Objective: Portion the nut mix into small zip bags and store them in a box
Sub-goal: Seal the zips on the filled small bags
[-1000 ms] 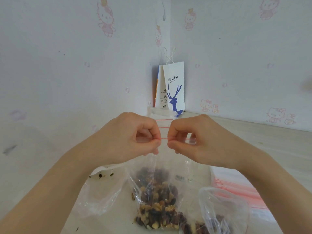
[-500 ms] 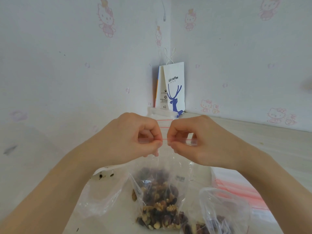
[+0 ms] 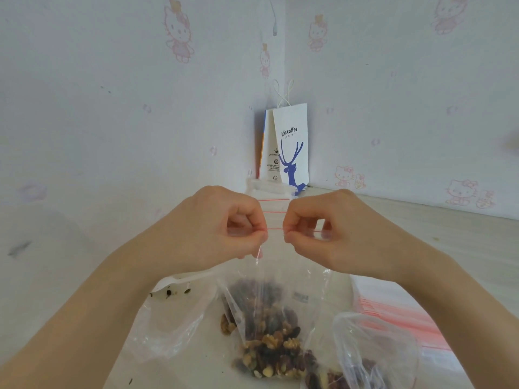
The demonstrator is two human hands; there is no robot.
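Note:
A small clear zip bag (image 3: 269, 313) with a red seal line hangs in the air, its lower part filled with nut mix (image 3: 271, 352). My left hand (image 3: 222, 228) pinches the seal strip on the left side. My right hand (image 3: 331, 231) pinches the same strip just to the right, the fingertips of both hands almost meeting at the centre. Behind the hands several more small zip bags (image 3: 271, 196) with red lines stand upright. A larger open plastic bag (image 3: 368, 352) with nuts inside lies at the lower right.
A stack of flat unused zip bags (image 3: 398, 315) with red stripes lies on the table at the right. An emptied clear plastic bag (image 3: 168, 324) with crumbs sits at the left. A white paper coffee bag (image 3: 292, 147) leans in the wall corner.
The hands stay at the seal line and shift only slightly. The bag with nuts hangs in nearly the same spot.

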